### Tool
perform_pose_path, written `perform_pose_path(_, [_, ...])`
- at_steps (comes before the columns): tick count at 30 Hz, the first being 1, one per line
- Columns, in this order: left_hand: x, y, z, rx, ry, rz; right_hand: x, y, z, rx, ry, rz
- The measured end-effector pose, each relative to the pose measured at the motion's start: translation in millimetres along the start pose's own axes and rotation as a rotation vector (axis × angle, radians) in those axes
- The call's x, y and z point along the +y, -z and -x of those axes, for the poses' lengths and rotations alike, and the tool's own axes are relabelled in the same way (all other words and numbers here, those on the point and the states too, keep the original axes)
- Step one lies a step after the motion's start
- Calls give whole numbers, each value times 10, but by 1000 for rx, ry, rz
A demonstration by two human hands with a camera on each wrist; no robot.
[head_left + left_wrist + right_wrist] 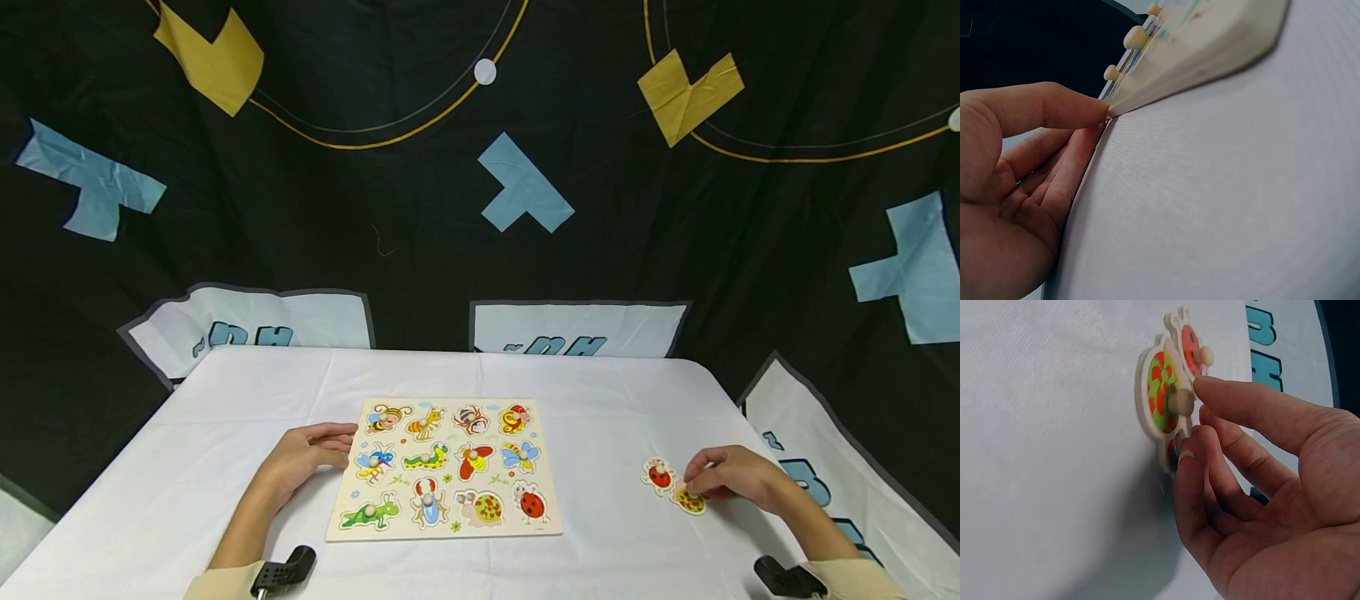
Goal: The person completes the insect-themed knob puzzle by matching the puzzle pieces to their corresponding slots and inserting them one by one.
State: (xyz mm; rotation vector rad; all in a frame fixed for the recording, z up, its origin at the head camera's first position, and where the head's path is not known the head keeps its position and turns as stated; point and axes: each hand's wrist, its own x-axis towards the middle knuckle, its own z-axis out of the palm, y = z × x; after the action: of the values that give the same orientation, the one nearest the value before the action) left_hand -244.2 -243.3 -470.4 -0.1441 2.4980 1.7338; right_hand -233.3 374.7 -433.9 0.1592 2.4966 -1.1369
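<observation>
A wooden insect puzzle board (442, 489) lies flat on the table, most of its pieces bearing small knobs. My left hand (303, 457) is at its left side, fingertips touching the edge; the left wrist view shows the thumb (1075, 111) against that edge. To the right of the board lie a ladybug piece (659, 476) and a snail piece (691, 501) with a red-and-green shell, side by side. My right hand (738, 477) is over the snail piece. In the right wrist view its thumb and fingers are spread beside the snail's knob (1182, 402), with a gap around it.
A white cloth covers the table (600, 550). Printed snail and ladybug pictures without knobs show in the board's bottom row. Behind hangs a black curtain (420, 250) with blue and yellow shapes. Black wrist cameras sit on both sleeves.
</observation>
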Motion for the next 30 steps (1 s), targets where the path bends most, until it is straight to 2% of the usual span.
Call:
perform_pose_path(15, [-25,14,-20,2,14,-11,38,-2,60,-76,-9,-39])
perform_pose_path(30, [-20,0,-9,8,0,-23,78,-64,48,8,-42,-20])
